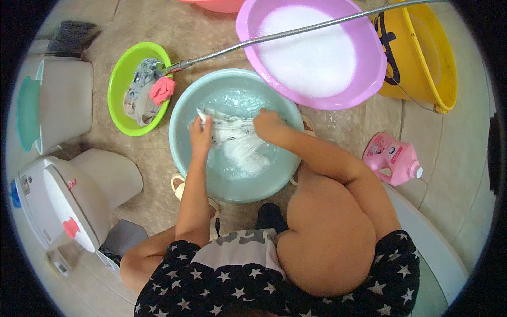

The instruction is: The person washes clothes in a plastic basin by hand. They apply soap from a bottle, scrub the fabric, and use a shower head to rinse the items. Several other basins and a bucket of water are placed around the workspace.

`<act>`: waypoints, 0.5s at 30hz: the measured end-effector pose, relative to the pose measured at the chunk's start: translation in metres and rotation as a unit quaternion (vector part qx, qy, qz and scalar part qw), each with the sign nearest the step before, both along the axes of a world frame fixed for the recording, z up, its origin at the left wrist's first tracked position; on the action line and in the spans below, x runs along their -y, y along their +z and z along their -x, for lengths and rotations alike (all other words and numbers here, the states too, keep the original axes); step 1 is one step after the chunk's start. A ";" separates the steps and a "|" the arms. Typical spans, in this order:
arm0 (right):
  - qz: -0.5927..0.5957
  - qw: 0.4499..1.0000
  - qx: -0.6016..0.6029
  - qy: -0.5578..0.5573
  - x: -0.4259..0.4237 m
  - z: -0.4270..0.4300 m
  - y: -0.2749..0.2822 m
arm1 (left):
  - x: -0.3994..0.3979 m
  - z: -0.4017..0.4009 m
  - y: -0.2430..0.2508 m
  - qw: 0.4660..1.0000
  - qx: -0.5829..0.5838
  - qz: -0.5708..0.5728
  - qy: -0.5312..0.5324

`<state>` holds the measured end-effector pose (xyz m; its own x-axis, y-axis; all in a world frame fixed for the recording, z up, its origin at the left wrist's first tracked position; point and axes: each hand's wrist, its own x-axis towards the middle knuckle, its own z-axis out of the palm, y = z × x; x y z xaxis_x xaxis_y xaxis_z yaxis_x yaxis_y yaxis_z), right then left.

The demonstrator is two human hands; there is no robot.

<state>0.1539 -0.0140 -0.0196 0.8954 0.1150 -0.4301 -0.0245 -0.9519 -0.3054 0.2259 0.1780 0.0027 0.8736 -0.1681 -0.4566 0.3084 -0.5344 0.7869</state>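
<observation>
A pale blue plastic basin (186,174) holding water sits on the floor before me. In it lies a white garment with small dark marks (237,132), stretched between my hands and partly under the water. My left hand (201,132) grips the garment's left end, thumb and fingers pinched on the cloth. At the other end, my right hand (270,125) is closed in a fist around the fabric. The lower part of the cloth spreads loosely in the water towards me.
A purple basin of suds (372,79) overlaps the blue basin's far right rim. Above it runs a metal shower hose (277,35). A green basin with wet clothes (115,107) stands left, a yellow bucket (412,59) far right. A pink detergent jug (390,158) and toilet (75,190) flank me.
</observation>
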 end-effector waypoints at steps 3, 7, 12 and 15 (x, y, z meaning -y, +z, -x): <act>0.039 0.995 0.090 -0.011 -0.002 -0.008 0.026 | -0.015 0.025 -0.032 0.879 0.344 -0.314 -0.097; -0.053 0.943 0.322 0.063 -0.006 -0.031 0.010 | 0.039 0.083 0.011 0.901 0.323 -0.184 -0.225; -0.146 0.988 -0.013 0.055 0.000 -0.052 -0.020 | 0.013 0.105 -0.026 0.878 0.213 -0.121 -0.412; -0.215 0.957 0.013 -0.194 0.016 -0.054 -0.046 | 0.012 0.107 -0.017 0.833 0.125 -0.104 -0.528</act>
